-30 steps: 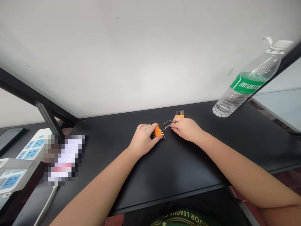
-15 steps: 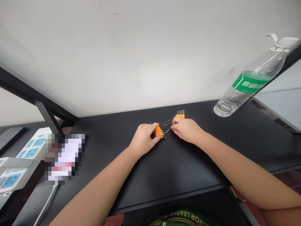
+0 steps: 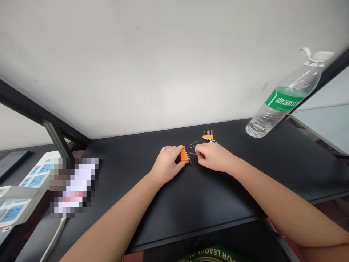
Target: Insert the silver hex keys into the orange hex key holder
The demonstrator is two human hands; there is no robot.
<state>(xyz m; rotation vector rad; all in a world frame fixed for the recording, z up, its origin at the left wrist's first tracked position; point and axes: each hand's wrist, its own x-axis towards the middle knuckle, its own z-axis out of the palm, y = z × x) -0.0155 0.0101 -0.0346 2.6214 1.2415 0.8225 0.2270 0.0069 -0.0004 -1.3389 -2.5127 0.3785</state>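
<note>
My left hand is closed around an orange hex key holder with several metal keys in it, their short ends pointing right. Pinched in the fingers of my right hand is a thin hex key, whose tip points left toward that holder with a small gap. Loose hex keys lie on the black tabletop just behind the right fingertips; their far ends are partly hidden. Behind my right hand lies a second orange holder, filled with several keys.
A large water bottle with a green label stands at the right by the wall. On the left lie a blurred phone with a white cable and a white power strip. A black frame post rises at the left edge.
My right hand has drawn slightly nearer and turned, so its hex key now points more level toward the left holder. More of the second holder shows. The left hand keeps its hold.
</note>
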